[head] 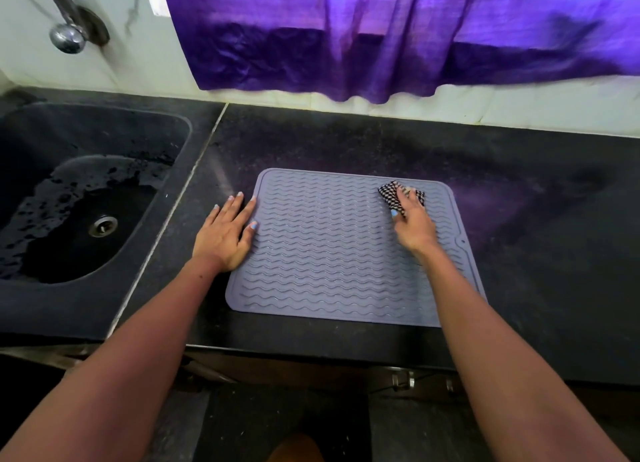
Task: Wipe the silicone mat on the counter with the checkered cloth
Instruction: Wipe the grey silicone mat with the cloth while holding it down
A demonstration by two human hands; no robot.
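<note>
My right hand (414, 224) clenches the checkered cloth (398, 195) at the silicone mat's (325, 253) far right corner, unwiped ribs lying leftward and nearer, while my left hand (225, 233), fingers flat, pins its left edge.

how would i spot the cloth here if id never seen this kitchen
Find the black counter right of the sink, then the grey wavy-ribbed mat on it. At the mat's far right corner, the right hand presses down a small bunched cloth, the only black-and-white checkered thing in view.
</note>
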